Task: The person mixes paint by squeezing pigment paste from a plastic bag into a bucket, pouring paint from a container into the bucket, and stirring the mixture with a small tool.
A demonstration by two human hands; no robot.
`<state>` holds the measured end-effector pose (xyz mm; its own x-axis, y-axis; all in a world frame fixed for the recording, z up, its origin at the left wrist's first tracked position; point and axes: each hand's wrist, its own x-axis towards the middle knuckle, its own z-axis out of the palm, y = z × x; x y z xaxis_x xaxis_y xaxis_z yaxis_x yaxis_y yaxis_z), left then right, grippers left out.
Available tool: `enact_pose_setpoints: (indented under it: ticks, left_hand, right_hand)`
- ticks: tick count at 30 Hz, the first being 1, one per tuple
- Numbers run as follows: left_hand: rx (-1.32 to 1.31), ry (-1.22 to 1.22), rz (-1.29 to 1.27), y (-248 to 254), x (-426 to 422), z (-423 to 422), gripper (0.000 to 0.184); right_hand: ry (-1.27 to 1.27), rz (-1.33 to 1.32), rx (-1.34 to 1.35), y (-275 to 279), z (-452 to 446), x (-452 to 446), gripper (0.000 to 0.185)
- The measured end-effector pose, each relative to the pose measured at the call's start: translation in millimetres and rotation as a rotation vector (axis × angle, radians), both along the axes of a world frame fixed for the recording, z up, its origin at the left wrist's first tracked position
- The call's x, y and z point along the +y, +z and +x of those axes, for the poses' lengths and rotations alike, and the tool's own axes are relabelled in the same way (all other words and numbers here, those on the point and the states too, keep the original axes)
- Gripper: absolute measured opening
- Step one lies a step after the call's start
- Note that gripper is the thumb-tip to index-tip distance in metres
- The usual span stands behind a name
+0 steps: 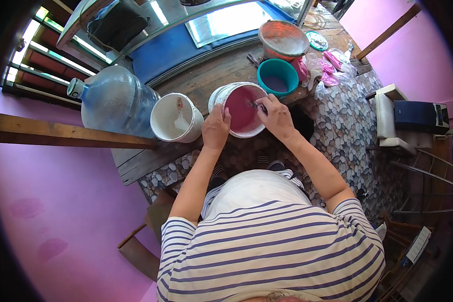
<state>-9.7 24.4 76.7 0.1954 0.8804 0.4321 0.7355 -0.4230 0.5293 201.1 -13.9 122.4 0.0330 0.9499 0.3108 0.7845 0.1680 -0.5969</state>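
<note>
A white bucket [245, 133] with pink contents [240, 108] is tilted toward me at the front of the wooden table. My left hand [216, 127] grips its left rim, thumb near the opening. At the right rim, my right hand [277, 119] is closed around a small tool with a dark handle [263, 107]. The tool's shiny end reaches into the bucket; its exact kind is unclear. Left of my left hand stands a second white bucket [168, 132], its inside smeared. Just beyond my right hand is a teal bucket [278, 70] with greyish-purple contents.
An orange bucket [287, 48] stands at the table's back, beside pink and clear plastic bags [330, 70]. A large water jug [113, 103] lies at left by a wooden post [70, 134]. On the right, a chair [386, 113] holds a dark speaker-like box [421, 117].
</note>
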Motion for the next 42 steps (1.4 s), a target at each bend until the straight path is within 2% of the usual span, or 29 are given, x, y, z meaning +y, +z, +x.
enact_pose_setpoints:
  ticks: [2, 4, 5, 7, 9, 11, 17, 21, 23, 26, 30, 32, 36, 39, 42]
  left_hand:
    - [0.006, 0.004, 0.011, -1, -2, -2, 0.024]
    - [0.003, 0.006, 0.031, -3, -2, -3, 0.021]
    - [0.006, 0.0, 0.029, -3, -4, -4, 0.021]
    - [0.008, 0.004, 0.002, -3, -7, -5, 0.02]
    - [0.0, 0.007, 0.028, -4, -7, -4, 0.019]
    - [-0.006, 0.017, 0.054, -6, -9, -6, 0.019]
    - [-0.01, 0.039, 0.067, -8, -12, -8, 0.018]
    - [-0.029, 0.037, 0.027, -8, -14, -8, 0.019]
    - [-0.05, 0.038, -0.018, -9, -14, -9, 0.021]
    - [-0.027, 0.033, 0.05, -9, -13, -9, 0.019]
    - [-0.027, 0.028, 0.056, -8, -14, -7, 0.019]
    - [-0.025, 0.029, 0.056, -8, -14, -6, 0.019]
    - [-0.024, 0.033, 0.069, -8, -13, -6, 0.019]
    - [-0.018, 0.037, 0.075, -9, -12, -6, 0.019]
    - [-0.019, 0.039, 0.065, -7, -13, -6, 0.018]
  right_hand:
    - [0.002, 0.007, -0.088, -15, 0, 0, 0.021]
    - [0.037, 0.139, -0.287, -28, -2, 6, 0.017]
    - [0.03, 0.136, -0.284, -39, -5, 9, 0.017]
    - [-0.009, 0.003, -0.472, -58, -12, 14, 0.009]
    - [0.009, -0.029, -0.453, -65, -15, 15, 0.008]
    - [-0.009, -0.261, -0.451, -69, -21, 14, 0.011]
    - [0.054, -0.528, -0.265, -44, -36, -4, 0.023]
    - [0.083, -0.532, -0.201, -39, -36, -2, 0.029]
    - [-0.024, -0.421, -0.132, -42, -29, 2, 0.03]
    - [-0.108, -0.405, -0.174, -45, -23, 6, 0.03]
    - [-0.03, -0.437, -0.166, -52, -21, 2, 0.029]
    - [-0.059, -0.367, -0.05, -53, -22, 4, 0.03]
    - [-0.13, -0.415, -0.134, -48, -26, 4, 0.03]
    - [-0.052, -0.378, -0.078, -55, -25, 3, 0.028]
    - [-0.14, -0.381, -0.145, -51, -27, 4, 0.028]
